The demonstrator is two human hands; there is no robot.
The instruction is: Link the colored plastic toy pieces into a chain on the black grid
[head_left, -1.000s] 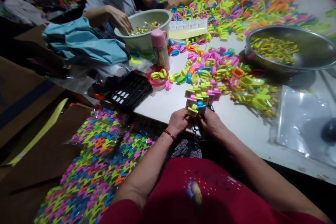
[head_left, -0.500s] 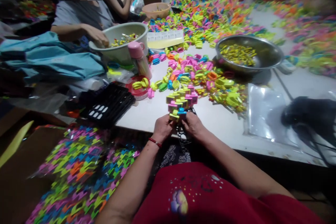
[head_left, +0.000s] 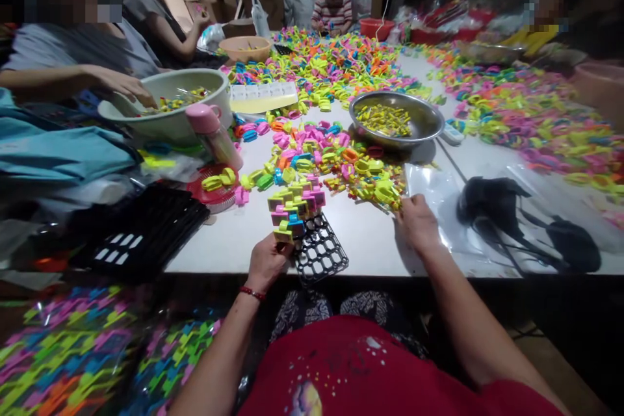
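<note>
My left hand [head_left: 269, 263] is closed around the near left edge of a black plastic grid tray [head_left: 324, 253]. Small yellow, pink and blue plastic pieces [head_left: 296, 203] stand in rows in the tray's left and far part, while its near right openings hold none. At the right edge of a heap of small yellow pieces [head_left: 373, 187], my right hand [head_left: 419, 224] rests low over the table with its fingers curled. Whatever those fingertips pinch is hidden from view. A clear plastic bag [head_left: 433, 188] lies just right of that hand.
A steel bowl [head_left: 426, 120] of yellow pieces stands beyond the heap. Left are a pink-capped bottle [head_left: 214, 133], a red round lid [head_left: 197, 188], stacked black trays [head_left: 146, 227] and a pale green basin [head_left: 170, 123] with a co-worker's hand [head_left: 124, 88]. A black object [head_left: 526, 221] lies right.
My right hand has left the tray and moved right to the yellow heap. The left hand keeps the tray, now showing more of its grid. The view has shifted right and tipped upward.
</note>
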